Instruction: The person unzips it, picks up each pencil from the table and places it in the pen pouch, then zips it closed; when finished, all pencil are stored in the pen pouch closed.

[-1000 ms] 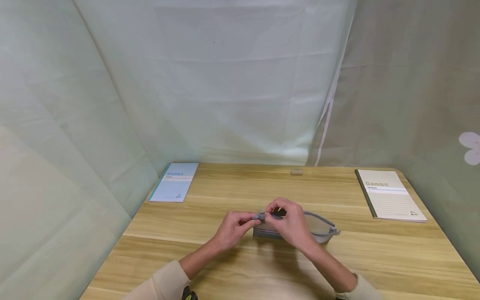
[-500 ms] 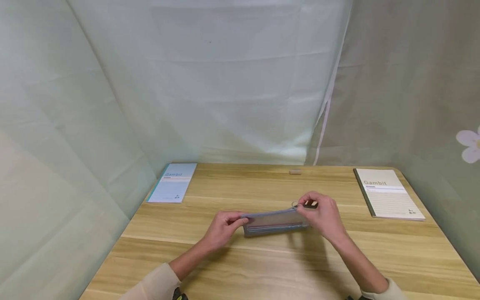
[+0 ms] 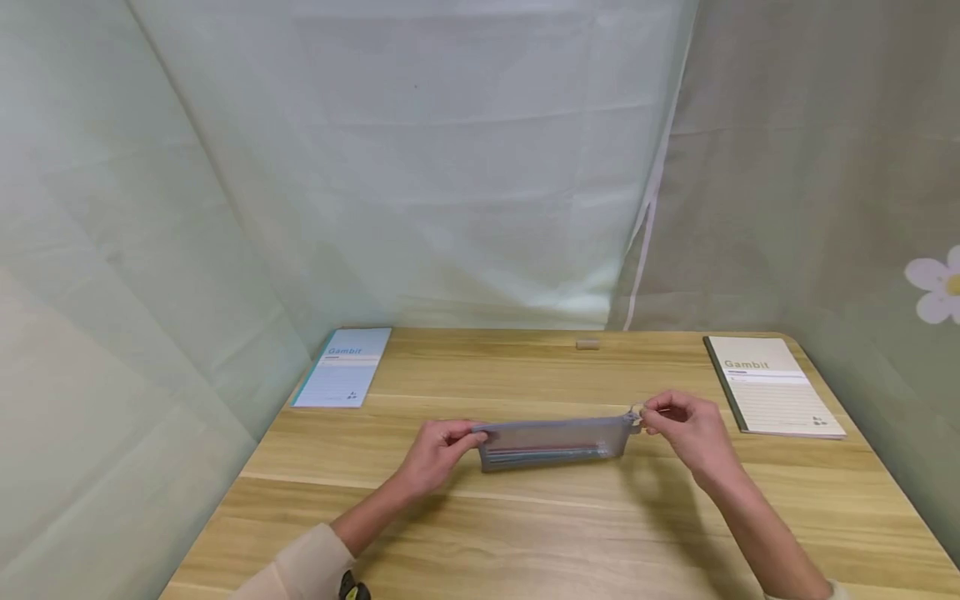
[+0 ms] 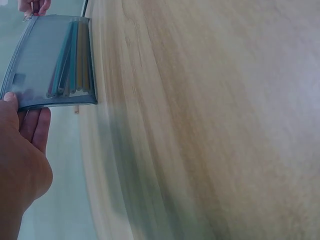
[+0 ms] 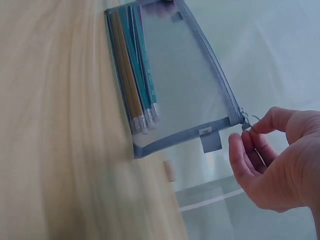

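A grey see-through mesh pencil case (image 3: 555,440) stands on its long edge, or just above the table, with its zipper along the top closed to the right end. Several teal and yellow-brown pencils (image 5: 137,70) lie along its bottom inside. My left hand (image 3: 437,454) pinches the upper left corner between thumb and fingers; the left wrist view shows the thumb (image 4: 11,100) on the near face. At the opposite corner, my right hand (image 3: 693,429) pinches the ring of the zipper pull (image 5: 252,120) between thumb and forefinger. A small fabric tab (image 5: 211,142) sticks out beside it.
A blue-edged notebook (image 3: 343,368) lies at the table's back left, and a dark-spined notebook (image 3: 776,387) at the right. Near the back edge is a small brownish block (image 3: 588,343). Cloth hangings (image 3: 465,167) stand behind the wooden table (image 3: 495,533).
My right hand has moved right with the zipper pull, along the case's top to its right end. The gaping mouth has closed. My left hand has shifted slightly left, still holding the corner.
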The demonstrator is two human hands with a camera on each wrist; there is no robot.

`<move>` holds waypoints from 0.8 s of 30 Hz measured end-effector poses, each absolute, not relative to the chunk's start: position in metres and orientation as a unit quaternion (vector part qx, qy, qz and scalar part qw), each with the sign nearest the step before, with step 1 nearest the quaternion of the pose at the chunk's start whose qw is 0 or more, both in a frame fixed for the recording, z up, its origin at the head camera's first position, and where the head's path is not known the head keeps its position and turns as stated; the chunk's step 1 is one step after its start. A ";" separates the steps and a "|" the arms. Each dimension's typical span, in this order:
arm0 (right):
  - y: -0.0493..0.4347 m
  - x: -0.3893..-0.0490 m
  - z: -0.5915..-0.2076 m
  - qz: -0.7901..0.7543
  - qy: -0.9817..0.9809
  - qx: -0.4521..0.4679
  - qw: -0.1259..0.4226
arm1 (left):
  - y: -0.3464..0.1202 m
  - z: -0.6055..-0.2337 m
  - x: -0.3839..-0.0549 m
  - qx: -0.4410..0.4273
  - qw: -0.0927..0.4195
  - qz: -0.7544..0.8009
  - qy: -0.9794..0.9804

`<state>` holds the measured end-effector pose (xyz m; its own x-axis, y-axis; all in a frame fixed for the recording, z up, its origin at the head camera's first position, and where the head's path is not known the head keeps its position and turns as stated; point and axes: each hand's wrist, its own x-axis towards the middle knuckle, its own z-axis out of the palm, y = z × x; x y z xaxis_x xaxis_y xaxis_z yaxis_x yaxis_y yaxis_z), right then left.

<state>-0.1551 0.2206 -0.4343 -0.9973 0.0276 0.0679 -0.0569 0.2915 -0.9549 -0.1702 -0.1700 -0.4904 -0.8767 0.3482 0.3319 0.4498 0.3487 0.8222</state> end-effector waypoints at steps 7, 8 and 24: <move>0.229 -0.151 -0.440 0.649 -0.761 -0.010 -0.017 | -0.165 -0.490 -0.171 -0.264 0.034 -0.531 -0.805; 0.231 -0.149 -0.441 0.648 -0.761 -0.010 -0.021 | -0.165 -0.491 -0.171 -0.267 0.032 -0.531 -0.804; 0.248 -0.125 -0.459 0.627 -0.775 0.021 -0.078 | -0.161 -0.502 -0.164 -0.315 -0.053 -0.484 -0.815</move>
